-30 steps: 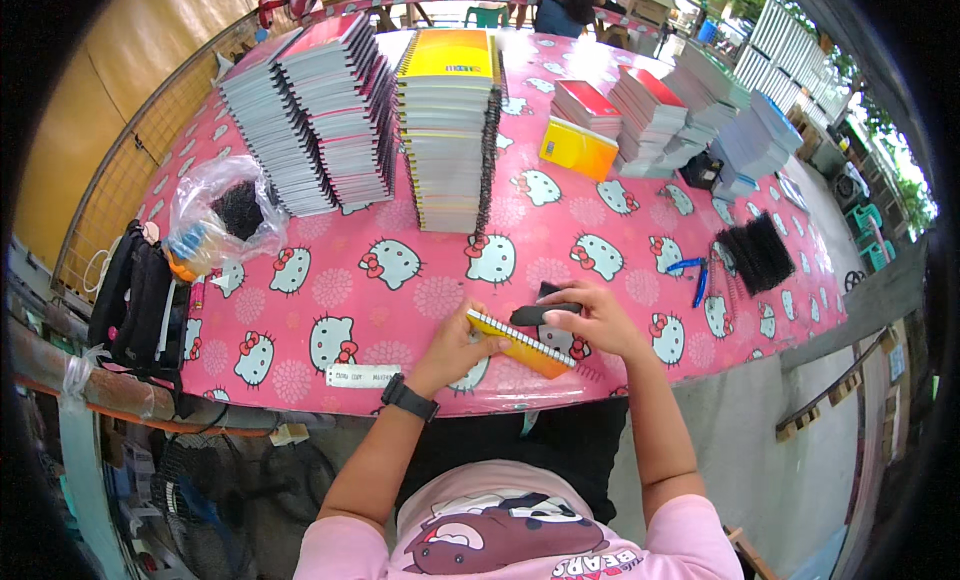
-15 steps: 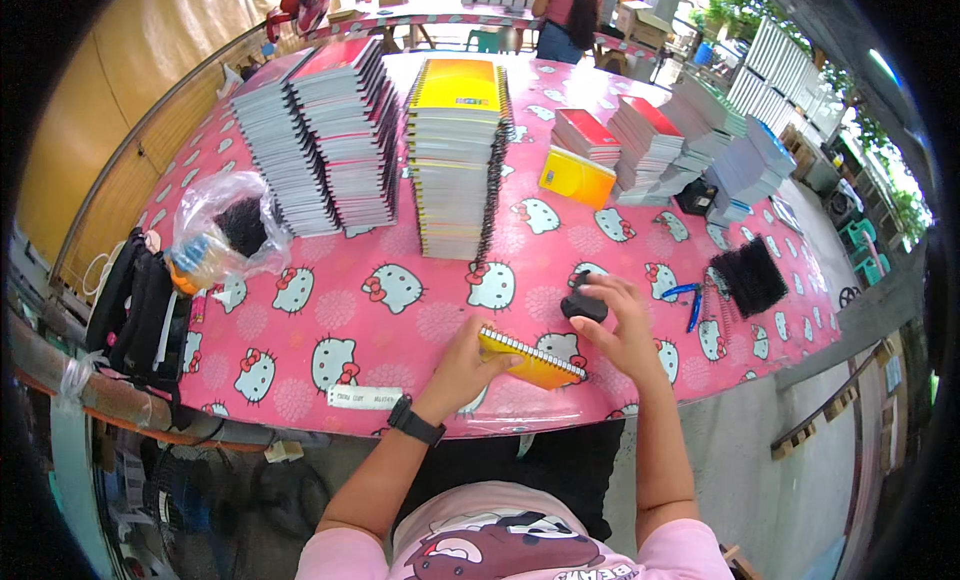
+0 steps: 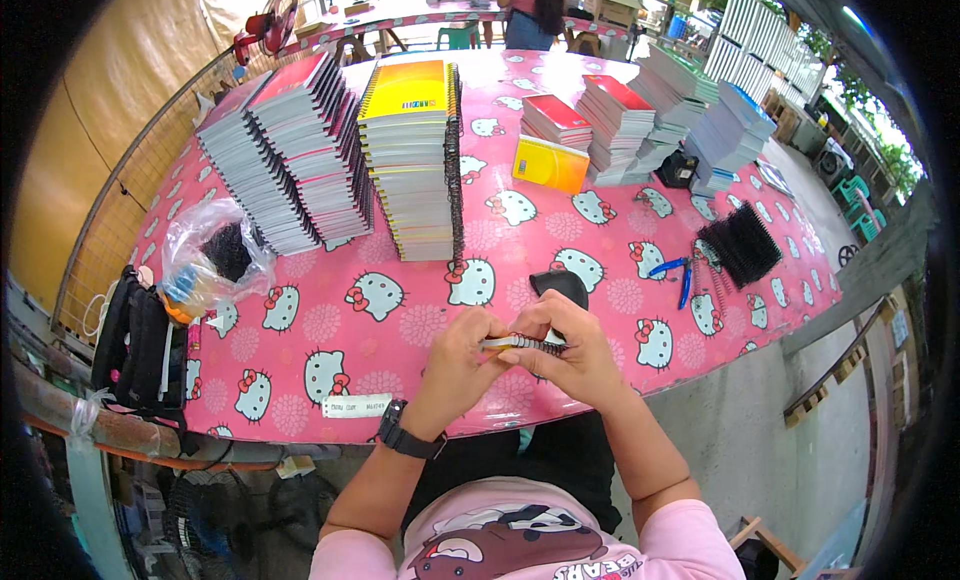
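Note:
My left hand [image 3: 460, 365] is closed on one end of a small yellow notebook [image 3: 497, 343], which I hold edge-up just above the near side of the table. My right hand [image 3: 575, 360] pinches the other end, thumb against a dark wire coil [image 3: 538, 344] that runs along the notebook's edge. Both thumbs nearly meet in the middle. Just past my right fingers lies a smooth black object [image 3: 562, 284], partly covered by the hand, its kind unclear. My fingers hide most of the notebook's covers.
Tall stacks of spiral notebooks [image 3: 410, 170] stand at the far left and centre, smaller stacks [image 3: 615, 120] at the far right. Blue-handled pliers [image 3: 684, 275] and a pile of black coils [image 3: 740, 245] lie to the right. A plastic bag [image 3: 215, 255] and black case [image 3: 135, 330] sit left.
My right hand has left the black object and come in to grip the notebook. The notebook has turned edge-up between both hands, and a dark coil now shows along its edge.

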Motion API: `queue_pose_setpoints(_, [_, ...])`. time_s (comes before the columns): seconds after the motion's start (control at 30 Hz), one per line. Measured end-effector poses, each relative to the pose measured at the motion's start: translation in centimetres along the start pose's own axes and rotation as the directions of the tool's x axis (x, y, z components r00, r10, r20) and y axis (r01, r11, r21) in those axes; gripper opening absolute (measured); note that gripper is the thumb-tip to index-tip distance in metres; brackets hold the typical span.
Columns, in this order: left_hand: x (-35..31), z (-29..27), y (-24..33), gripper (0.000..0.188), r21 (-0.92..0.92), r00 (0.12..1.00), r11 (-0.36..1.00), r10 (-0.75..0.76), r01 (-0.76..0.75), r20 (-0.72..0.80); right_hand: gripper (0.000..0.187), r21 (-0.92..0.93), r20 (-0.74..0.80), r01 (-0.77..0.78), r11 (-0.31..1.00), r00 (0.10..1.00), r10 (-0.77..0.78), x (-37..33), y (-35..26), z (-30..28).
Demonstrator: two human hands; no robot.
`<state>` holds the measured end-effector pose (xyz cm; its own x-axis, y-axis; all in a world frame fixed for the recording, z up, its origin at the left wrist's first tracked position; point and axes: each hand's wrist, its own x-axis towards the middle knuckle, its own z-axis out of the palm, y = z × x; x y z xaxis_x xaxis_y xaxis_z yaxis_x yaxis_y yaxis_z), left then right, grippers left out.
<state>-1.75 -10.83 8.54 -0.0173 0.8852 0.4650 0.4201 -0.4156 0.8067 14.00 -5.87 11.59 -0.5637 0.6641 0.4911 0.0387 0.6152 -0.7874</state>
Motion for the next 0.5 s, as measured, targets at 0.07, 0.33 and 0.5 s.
queue_pose_setpoints(0.07, [0.1,-0.1,0.4,0.021,-0.009,1.000,1.000,0.001,-0.001,0.000,0.024,0.002,-0.018,0.043,0.999,0.999,-0.043,-0.1,-0.1,0.1])
queue_pose_setpoints(0.33, [0.0,-0.1,0.2,0.023,-0.020,0.997,0.997,0.080,-0.080,-0.020,0.027,-0.138,0.014,0.156,0.978,0.988,-0.156,0.1,-0.6,-0.4])
queue_pose_setpoints(0.5, [0.2,-0.8,0.6,0.023,-0.011,1.000,1.000,0.026,-0.026,-0.008,0.022,-0.201,0.075,0.219,0.955,0.975,-0.208,0.4,-1.3,-0.4])
